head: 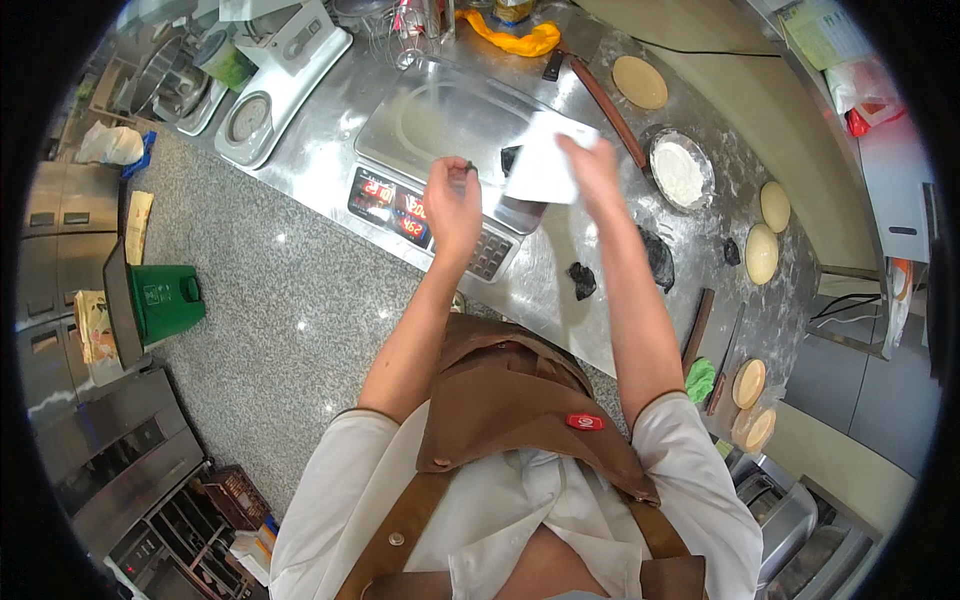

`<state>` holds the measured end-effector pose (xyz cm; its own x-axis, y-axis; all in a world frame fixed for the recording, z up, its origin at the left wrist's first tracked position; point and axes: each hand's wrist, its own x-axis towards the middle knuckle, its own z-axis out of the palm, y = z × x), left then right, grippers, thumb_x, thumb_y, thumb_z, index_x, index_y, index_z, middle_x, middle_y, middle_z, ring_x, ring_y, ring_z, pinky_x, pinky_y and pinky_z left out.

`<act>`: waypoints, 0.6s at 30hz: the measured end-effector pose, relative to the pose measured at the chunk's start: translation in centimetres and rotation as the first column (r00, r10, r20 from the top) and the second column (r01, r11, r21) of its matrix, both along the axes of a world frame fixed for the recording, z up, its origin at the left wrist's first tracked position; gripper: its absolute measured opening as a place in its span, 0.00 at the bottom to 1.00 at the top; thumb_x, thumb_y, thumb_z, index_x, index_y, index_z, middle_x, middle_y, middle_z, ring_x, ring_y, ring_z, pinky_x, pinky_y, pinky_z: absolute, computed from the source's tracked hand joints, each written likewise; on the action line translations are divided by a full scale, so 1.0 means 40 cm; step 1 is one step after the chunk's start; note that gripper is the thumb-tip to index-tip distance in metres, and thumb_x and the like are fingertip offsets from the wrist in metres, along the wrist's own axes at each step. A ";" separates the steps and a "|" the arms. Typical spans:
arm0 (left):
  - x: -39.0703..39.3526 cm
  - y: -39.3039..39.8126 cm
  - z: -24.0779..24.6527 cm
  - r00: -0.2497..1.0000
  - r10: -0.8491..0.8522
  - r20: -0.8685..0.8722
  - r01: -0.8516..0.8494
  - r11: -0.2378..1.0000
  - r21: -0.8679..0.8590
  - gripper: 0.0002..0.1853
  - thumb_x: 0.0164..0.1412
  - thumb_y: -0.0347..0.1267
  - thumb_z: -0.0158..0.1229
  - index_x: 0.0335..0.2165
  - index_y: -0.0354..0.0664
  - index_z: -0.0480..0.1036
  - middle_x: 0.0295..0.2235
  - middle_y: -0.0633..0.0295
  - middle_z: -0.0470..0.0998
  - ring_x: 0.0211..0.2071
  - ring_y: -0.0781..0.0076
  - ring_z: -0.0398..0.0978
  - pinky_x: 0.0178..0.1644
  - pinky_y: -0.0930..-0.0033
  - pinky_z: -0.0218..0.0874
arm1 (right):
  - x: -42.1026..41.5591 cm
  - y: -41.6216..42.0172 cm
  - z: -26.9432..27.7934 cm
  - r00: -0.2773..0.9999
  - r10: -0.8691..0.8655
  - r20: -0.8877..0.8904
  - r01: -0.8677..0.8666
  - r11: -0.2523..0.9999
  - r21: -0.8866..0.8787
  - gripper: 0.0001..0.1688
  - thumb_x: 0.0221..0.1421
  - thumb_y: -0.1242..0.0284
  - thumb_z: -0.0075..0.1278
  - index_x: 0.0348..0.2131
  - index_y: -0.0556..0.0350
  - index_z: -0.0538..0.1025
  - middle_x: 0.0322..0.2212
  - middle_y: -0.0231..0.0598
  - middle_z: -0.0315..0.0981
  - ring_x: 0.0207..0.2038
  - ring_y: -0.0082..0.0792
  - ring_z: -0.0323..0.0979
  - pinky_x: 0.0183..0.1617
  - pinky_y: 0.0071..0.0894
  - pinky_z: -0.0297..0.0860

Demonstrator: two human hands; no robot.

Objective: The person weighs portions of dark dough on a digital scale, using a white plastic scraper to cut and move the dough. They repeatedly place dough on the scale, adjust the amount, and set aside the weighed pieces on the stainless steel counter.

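Observation:
My left hand [454, 214] is above the front edge of a digital scale, pinching a small black bit of dough [471, 166] between its fingertips. A white plastic dough scraper [536, 166] is in my right hand [592, 171], slightly blurred, over the right side of the steel weighing pan [457, 112]. Part of a black dough piece [509, 159] shows at the scraper's left edge; the scraper hides the rest. Red digits glow on the scale's display [386, 206]. A torn black dough piece [581, 280] lies on the steel worktable, and a larger black lump [658, 259] is partly behind my right forearm.
A bowl of white flour [679, 171], a wooden rolling pin [609, 112] and pale dough discs [640, 82] sit to the right. Another scale-like white appliance [255, 124] stands at the left. Whisks [409, 37] and a yellow cloth-like item [517, 37] are at the back.

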<state>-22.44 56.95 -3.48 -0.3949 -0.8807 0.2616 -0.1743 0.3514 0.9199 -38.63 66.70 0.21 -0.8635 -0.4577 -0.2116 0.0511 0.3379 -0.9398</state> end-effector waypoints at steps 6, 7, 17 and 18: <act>0.034 0.238 -0.069 0.912 -0.400 -0.086 0.409 0.895 0.179 0.10 0.48 0.20 0.58 0.33 0.37 0.71 0.30 0.57 0.74 0.27 0.67 0.74 0.34 0.67 0.65 | 0.015 0.486 -0.081 0.981 -0.174 0.084 0.157 0.972 0.173 0.16 0.52 0.69 0.54 0.37 0.64 0.77 0.30 0.38 0.78 0.31 0.29 0.75 0.37 0.30 0.69; 0.017 0.277 -0.109 0.860 -0.502 -0.091 0.510 0.842 0.175 0.10 0.49 0.21 0.58 0.33 0.38 0.71 0.30 0.58 0.74 0.26 0.68 0.73 0.33 0.66 0.65 | 0.031 0.550 -0.130 0.990 -0.126 0.067 0.099 0.944 0.314 0.15 0.52 0.69 0.54 0.35 0.64 0.78 0.29 0.40 0.78 0.31 0.30 0.75 0.37 0.31 0.69; -0.092 0.447 -0.288 0.713 -0.572 0.406 0.593 0.801 0.087 0.05 0.44 0.21 0.53 0.26 0.35 0.70 0.31 0.48 0.71 0.37 0.48 0.71 0.42 0.54 0.64 | 0.191 0.588 -0.355 0.999 0.042 -0.024 -0.028 0.913 0.408 0.16 0.52 0.67 0.51 0.35 0.63 0.77 0.28 0.48 0.78 0.33 0.38 0.77 0.39 0.35 0.68; -0.080 0.439 -0.278 0.707 -0.582 0.403 0.601 0.794 0.093 0.05 0.44 0.22 0.53 0.25 0.35 0.70 0.31 0.48 0.71 0.37 0.48 0.71 0.42 0.53 0.64 | 0.203 0.564 -0.336 0.999 0.041 -0.015 -0.032 0.922 0.386 0.16 0.52 0.67 0.51 0.34 0.63 0.77 0.28 0.48 0.78 0.33 0.38 0.77 0.38 0.35 0.68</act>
<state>-25.65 74.52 -14.62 -0.9060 -0.4233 -0.0030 -0.2560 0.5423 0.8003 -30.51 89.26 -13.22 -0.8543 -0.3761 -0.3587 0.0122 0.6755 -0.7373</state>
